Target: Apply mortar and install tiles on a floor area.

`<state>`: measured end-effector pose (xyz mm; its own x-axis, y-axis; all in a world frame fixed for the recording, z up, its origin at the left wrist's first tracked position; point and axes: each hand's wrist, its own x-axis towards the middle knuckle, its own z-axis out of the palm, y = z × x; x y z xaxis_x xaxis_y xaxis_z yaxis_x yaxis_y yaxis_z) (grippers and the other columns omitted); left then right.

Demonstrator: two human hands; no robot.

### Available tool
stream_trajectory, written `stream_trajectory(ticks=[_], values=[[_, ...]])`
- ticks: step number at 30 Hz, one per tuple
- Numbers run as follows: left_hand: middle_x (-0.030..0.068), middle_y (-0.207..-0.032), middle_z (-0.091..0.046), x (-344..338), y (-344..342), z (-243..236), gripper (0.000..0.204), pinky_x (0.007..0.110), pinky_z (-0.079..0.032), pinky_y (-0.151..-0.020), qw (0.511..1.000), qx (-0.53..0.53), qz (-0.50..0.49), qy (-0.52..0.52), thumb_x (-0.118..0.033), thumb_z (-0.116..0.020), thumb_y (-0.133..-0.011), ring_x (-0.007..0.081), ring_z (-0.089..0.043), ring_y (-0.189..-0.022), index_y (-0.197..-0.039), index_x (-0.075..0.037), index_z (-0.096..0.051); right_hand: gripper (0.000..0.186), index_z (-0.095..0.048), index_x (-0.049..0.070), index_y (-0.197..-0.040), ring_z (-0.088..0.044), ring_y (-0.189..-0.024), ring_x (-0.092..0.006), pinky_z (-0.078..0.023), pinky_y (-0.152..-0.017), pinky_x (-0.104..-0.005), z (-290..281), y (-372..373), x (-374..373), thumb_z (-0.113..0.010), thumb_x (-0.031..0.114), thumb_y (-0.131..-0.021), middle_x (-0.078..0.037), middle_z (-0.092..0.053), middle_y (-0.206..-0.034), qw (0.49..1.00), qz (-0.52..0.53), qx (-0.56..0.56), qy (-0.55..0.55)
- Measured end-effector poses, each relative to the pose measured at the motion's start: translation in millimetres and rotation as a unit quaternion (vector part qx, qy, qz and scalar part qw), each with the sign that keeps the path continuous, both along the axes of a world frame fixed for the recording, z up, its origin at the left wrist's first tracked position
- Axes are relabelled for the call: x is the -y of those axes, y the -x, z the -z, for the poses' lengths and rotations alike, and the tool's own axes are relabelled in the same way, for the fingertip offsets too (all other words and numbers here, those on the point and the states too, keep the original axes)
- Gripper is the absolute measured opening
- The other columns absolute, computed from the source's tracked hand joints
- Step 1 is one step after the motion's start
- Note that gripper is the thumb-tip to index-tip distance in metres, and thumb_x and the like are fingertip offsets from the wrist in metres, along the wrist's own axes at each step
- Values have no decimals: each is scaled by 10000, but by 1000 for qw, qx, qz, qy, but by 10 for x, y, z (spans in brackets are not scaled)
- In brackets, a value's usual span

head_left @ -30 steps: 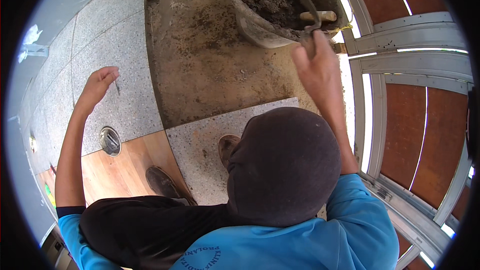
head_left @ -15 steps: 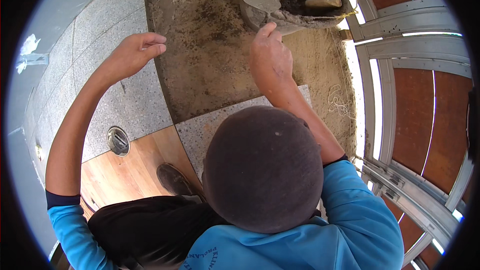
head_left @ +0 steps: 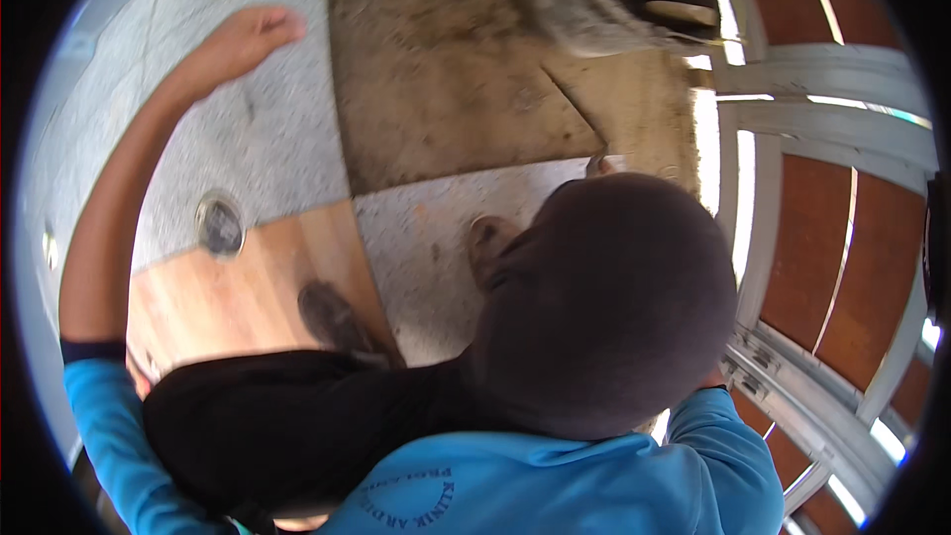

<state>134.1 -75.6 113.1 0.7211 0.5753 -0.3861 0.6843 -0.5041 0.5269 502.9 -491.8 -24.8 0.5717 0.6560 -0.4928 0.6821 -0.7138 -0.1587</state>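
Out to the left, my left hand hovers over speckled grey tiles. It is smeared by motion, but the fingers look loosely bent and nothing shows in them. On the other side, my right hand is mostly hidden behind the dark rounded cap. From its visible bit a trowel points up and left over bare ground, its blade seen edge-on as a thin dark line. Beyond the blade stands a grey bucket of dark mix, with a pale wooden handle lying across it.
Bare, stained ground lies between the tiles and the bucket. Wood-look flooring and a round metal drain are at the lower left, with a dark shoe on the flooring. A metal-framed gate with brown panels runs along the right.
My right hand has drawn back from the bucket toward me with the trowel, whose blade has turned edge-on. My left hand has shifted up and left in view. The cap has moved right.
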Motion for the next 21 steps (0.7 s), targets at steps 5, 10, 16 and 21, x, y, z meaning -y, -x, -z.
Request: stream_trajectory(ticks=[5,10,16,21], values=[[123,-1204,-675,7,229,-235,506,394,-450,-1013,993,-102,-64,10,-443,-606,-968,236,-595,-1150,-1258,-31,-655,348,-661,57,-1118,-676,-924,-390,-524,-816,-472,-206,321,-707,-670,320,-891,-215,-695,-1024,958,-102,-227,-142],[106,-1070,-714,144,285,-261,372,362,-484,-935,991,-20,-131,8,-311,-635,-970,196,-615,-1009,-1150,7,-703,324,-643,15,-1120,-653,-782,-343,-503,-735,-427,-199,409,-1480,-642,258,-906,-185,-671,-847,907,-354,-186,-133],[107,-1078,-711,183,444,-183,372,370,-469,-953,990,-69,-123,17,-315,-622,-976,190,-602,-1026,-1158,-2,-705,247,-604,51,-1044,-646,-838,-400,-504,-727,-491,-212,949,-1634,-614,255,-905,-184,-654,-895,835,-522,-59,-163],[88,-1083,-699,132,504,-216,365,369,-469,-940,989,-65,-132,0,-320,-618,-978,189,-592,-1010,-1147,-7,-698,223,-610,74,-1034,-653,-846,-392,-499,-733,-517,-601,1073,-1368,-601,265,-920,-173,-651,-890,850,-509,-98,-101]])
